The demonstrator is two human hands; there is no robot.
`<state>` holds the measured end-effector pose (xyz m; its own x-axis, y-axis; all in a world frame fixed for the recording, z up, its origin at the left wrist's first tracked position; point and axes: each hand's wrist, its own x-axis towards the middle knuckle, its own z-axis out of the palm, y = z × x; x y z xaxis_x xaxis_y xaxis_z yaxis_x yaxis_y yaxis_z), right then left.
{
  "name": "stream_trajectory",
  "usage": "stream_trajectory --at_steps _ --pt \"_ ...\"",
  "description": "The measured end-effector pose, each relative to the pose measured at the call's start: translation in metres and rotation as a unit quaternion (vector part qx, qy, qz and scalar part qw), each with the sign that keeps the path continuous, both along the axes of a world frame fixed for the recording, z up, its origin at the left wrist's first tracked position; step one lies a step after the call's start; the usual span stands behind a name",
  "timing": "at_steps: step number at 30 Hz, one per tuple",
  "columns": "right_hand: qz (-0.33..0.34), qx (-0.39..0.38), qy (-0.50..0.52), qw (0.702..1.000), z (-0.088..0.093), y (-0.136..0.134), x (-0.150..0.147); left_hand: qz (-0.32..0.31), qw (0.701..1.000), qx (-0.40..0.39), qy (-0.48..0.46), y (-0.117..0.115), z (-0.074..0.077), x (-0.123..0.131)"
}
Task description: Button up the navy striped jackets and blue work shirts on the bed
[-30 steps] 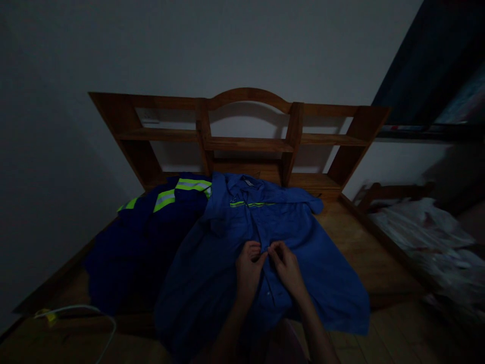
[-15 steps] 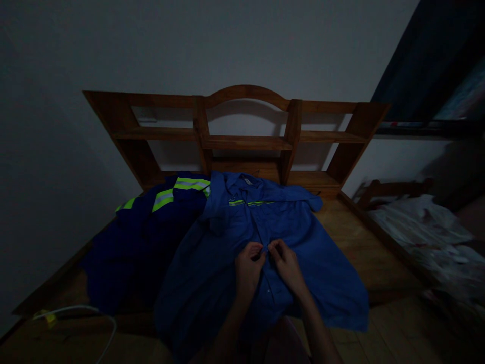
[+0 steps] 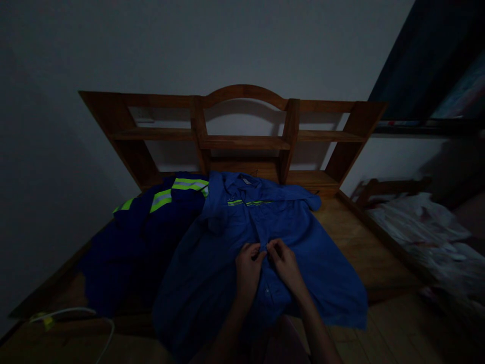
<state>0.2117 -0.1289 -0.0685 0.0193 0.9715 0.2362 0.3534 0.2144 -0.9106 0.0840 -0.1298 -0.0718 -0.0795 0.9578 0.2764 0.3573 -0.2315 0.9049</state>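
A blue work shirt (image 3: 303, 253) lies spread face up, its collar at the far end and a thin yellow-green strip across the chest. At the middle of its front placket, my left hand (image 3: 248, 260) pinches the cloth edge between thumb and fingers. Close beside it, my right hand (image 3: 282, 258) pinches the same placket from the other side. The fingertips nearly meet, and they hide whatever small part lies between them. Below the hands, a snap or button (image 3: 267, 291) shows on the placket.
Left of the shirt lies a darker blue garment (image 3: 140, 242) with reflective yellow-green bands. Behind stands a wooden shelf headboard (image 3: 246, 143) against the wall. A white cable (image 3: 71, 309) is at lower left. White plastic bags (image 3: 420, 217) sit at right, past the wooden rail (image 3: 375, 230).
The view has shifted very slightly. Both hands stay at the same spot on the placket, with only small finger movement.
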Motion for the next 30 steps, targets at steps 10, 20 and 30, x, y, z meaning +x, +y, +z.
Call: stream_trajectory --at_steps 10,20,30 --pt "-0.007 -0.001 0.015 1.0 0.0036 -0.0034 0.0003 0.002 1.0 0.011 0.018 -0.0002 0.0036 0.0012" --pt "-0.005 0.025 0.023 0.999 0.0056 -0.003 -0.0009 0.025 0.999 0.008 0.039 -0.0004 0.0047 0.0037" --pt "-0.006 0.029 0.019 0.999 0.0036 -0.0024 0.0006 0.013 1.0 -0.003 0.013 -0.002 0.0061 0.0026"
